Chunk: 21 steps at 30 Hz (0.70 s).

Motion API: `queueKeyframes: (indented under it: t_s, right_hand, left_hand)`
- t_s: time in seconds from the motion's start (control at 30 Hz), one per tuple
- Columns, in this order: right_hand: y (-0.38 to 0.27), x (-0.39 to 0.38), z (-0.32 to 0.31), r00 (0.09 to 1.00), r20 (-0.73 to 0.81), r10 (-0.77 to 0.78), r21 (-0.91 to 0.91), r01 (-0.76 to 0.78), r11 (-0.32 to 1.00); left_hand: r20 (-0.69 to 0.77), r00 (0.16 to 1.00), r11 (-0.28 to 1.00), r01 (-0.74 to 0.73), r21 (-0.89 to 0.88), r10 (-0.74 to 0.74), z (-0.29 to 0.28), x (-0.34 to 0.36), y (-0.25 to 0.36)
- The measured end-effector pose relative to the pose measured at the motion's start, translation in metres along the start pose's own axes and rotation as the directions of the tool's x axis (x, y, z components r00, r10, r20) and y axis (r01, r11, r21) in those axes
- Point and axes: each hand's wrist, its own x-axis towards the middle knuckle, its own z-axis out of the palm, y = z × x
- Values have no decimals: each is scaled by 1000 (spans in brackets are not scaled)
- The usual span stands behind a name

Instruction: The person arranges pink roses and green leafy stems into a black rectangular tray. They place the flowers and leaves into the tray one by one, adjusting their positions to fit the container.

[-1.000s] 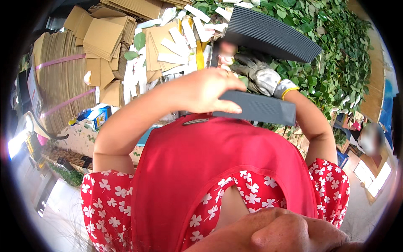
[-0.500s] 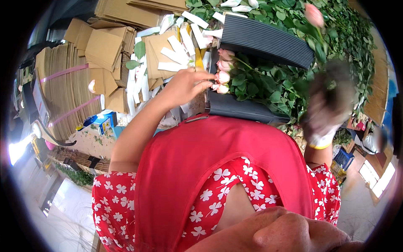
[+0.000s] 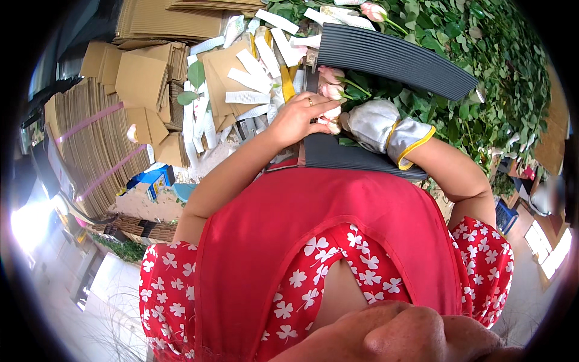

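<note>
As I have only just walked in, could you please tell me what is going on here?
A person's bare left hand has its fingers and thumb at the nearest pale pink rose blooms. The right hand, in a silvery-white glove with yellow trim, is right beside them; its grip is hidden. These blooms sit between two dark grey ridged panels, with green leaves to the right and white mesh sleeves and brown cardboard sheets to the left.

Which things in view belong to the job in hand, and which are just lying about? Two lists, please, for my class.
Likely in the job:
roses
left hand, bare, at the roses
right hand, gloved, beside them
ribbed panels, flanking the roses

Seemingly lying about:
loose leaf
blue box
strapped cardboard
</note>
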Motion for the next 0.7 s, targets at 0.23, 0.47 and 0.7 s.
queueKeyframes:
  t_s: [0.23, 0.47, 0.7]
  right_hand:
    - [10, -5, 0, 1000, 8, -9, 158, 8, 987]
    - [13, 21, 9, 894, -442, 69, 90, -32, 995]
    - [15, 6, 10, 814, -580, 39, 120, 38, 992]
  left_hand:
    - [65, 998, 999, 11, -44, -8, -6, -1, -6]
    - [78, 997, 944, -27, 329, 1, -19, 1, 17]
    - [31, 995, 988, -94, 121, 91, -8, 3, -10]
